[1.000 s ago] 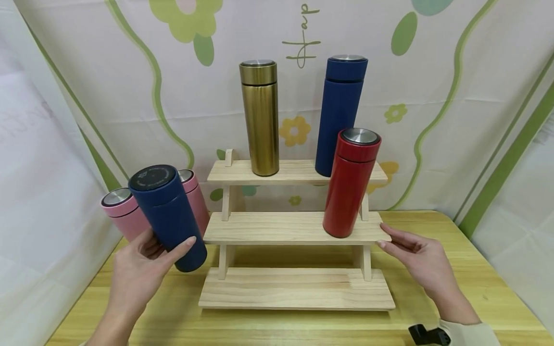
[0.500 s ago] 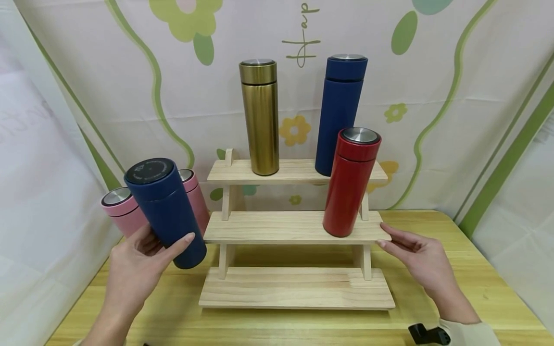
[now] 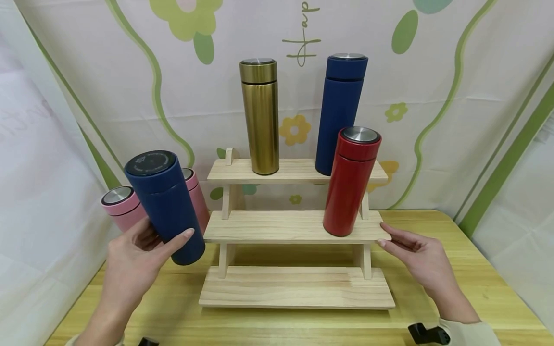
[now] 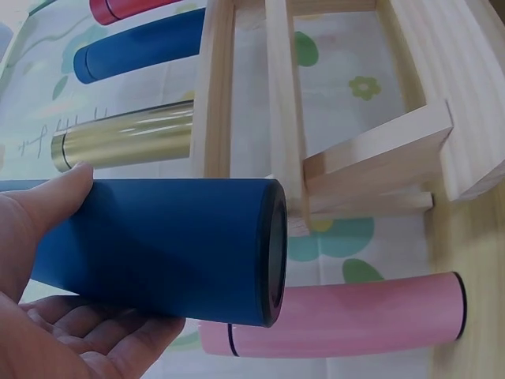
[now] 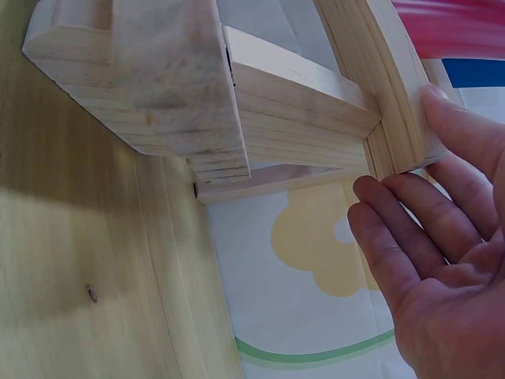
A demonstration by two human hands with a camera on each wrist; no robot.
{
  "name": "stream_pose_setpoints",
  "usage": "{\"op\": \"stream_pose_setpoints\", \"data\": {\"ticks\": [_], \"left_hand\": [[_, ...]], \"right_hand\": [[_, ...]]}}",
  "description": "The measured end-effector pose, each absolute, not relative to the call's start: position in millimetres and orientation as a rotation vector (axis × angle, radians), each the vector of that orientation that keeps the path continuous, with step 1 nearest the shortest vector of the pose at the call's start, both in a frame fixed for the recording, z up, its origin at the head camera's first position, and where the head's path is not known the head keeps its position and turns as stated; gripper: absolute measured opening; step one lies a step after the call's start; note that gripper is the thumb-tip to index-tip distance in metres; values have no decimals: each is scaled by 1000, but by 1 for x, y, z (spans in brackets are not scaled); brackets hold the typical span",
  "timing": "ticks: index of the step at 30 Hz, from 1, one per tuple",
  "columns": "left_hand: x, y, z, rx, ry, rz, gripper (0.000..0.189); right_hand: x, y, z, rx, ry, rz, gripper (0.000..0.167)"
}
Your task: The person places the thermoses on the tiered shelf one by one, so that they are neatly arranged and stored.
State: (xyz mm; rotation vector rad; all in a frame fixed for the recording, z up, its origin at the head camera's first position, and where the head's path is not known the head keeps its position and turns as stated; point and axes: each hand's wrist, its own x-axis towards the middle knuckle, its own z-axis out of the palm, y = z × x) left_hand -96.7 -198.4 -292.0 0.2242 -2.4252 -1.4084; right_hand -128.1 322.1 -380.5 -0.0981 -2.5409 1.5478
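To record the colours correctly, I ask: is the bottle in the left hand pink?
No, the left hand holds a blue bottle with a black top.

Left grip (image 3: 132, 264) curled, thumb (image 3: 175, 241) extended, right grip (image 3: 421, 262) pinching, both wrists (image 3: 106, 317) angled inward

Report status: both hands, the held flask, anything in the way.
Left hand gripping blue flask, held above table. Right hand pinching middle shelf at right end. Possible obstacle: red flask standing near that end.

Two blue flasks (image 3: 169, 209), two pink flasks (image 3: 125, 210), one gold flask (image 3: 262, 125), one red flask (image 3: 351, 187), one three-tier wooden stand (image 3: 268, 226).
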Motion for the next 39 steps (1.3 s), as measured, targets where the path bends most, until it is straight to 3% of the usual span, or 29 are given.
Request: {"op": "stream_pose_setpoints", "data": {"ticks": [39], "left_hand": [[-125,-154,-273,51,-2433,-1483,72]], "right_hand": [[-126,322,-379,-99,-2541,1569,60]]}}
